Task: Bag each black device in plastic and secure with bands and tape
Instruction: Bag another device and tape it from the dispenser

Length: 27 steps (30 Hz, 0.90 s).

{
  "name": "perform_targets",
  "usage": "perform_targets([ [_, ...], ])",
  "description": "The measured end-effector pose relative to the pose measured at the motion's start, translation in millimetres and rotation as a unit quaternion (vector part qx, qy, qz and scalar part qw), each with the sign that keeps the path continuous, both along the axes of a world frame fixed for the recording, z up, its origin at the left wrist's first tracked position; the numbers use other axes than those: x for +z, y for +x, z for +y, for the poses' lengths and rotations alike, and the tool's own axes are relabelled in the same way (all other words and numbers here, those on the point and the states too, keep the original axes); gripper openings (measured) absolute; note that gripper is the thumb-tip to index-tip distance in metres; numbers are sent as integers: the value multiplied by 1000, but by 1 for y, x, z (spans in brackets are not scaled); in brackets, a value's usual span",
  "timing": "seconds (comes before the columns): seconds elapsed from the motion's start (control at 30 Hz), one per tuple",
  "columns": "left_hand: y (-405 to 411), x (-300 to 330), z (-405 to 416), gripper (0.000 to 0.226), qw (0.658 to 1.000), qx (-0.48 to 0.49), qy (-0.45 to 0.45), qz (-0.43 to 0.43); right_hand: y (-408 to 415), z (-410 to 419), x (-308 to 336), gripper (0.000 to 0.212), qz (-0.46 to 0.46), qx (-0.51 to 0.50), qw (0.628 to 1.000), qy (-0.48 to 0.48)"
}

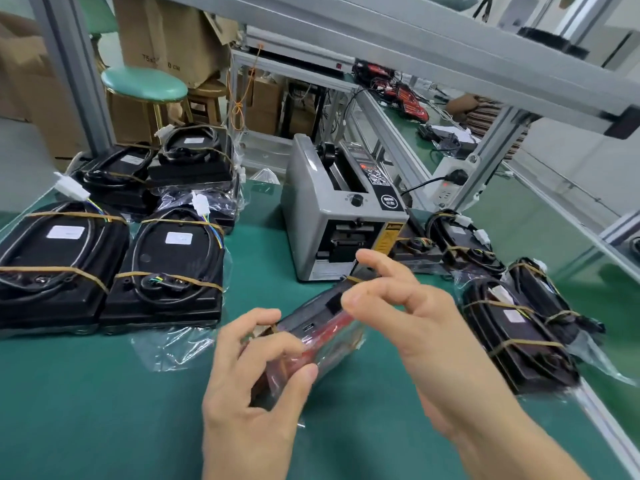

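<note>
A bagged black device (322, 327), wrapped in clear plastic with red showing through, lies tilted near the middle of the green worktop (86, 410), its far end pointing toward the grey tape dispenser (332, 209). The left hand (256, 372) grips the near end of this device, thumb and fingers curled round the plastic. The right hand (408, 306) is raised just above the far end with fingers spread and loosely bent; motion blur makes it hard to say whether its fingertips pinch the brown rubber band (353, 279) seen at the device's far corner.

To the left, several finished devices (166, 268) lie flat in rows, each in plastic with two brown bands across it, a white label and a coiled cable with a white plug. Further ones are stacked behind them at the far left. To the right, more banded devices (512, 334) lie in a loose heap near the worktop's edge.

Far behind stand a green stool (145, 84) and cardboard boxes (166, 32); a white power strip (450, 181) sits right of the dispenser.
</note>
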<state>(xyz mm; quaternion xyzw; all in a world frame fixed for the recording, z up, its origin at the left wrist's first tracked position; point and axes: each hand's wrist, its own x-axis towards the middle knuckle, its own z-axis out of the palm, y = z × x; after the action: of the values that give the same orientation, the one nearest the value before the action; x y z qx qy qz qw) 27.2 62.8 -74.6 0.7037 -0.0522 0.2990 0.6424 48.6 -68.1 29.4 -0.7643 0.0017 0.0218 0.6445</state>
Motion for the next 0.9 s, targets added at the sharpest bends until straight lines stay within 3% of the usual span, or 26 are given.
perform_targets([
  [0.1, -6, 0, -4, 14, 1000, -16, -8, -6, -2, 1, -11, 10, 3, -12, 999, -41],
  [0.2, -7, -2, -3, 31, 1000, -10, 15, -20, -5, 6, -14, 11, 0, -27, 997, -66],
  [0.37, -8, -3, -5, 37, 997, -5, 56, -51, -12, 11, -20, 12, -4, -45, 989, -139],
  [0.9, -11, -2, -5, 38, 998, -4, 53, -43, -13, 7, -22, 7, 9, -12, 989, -145],
])
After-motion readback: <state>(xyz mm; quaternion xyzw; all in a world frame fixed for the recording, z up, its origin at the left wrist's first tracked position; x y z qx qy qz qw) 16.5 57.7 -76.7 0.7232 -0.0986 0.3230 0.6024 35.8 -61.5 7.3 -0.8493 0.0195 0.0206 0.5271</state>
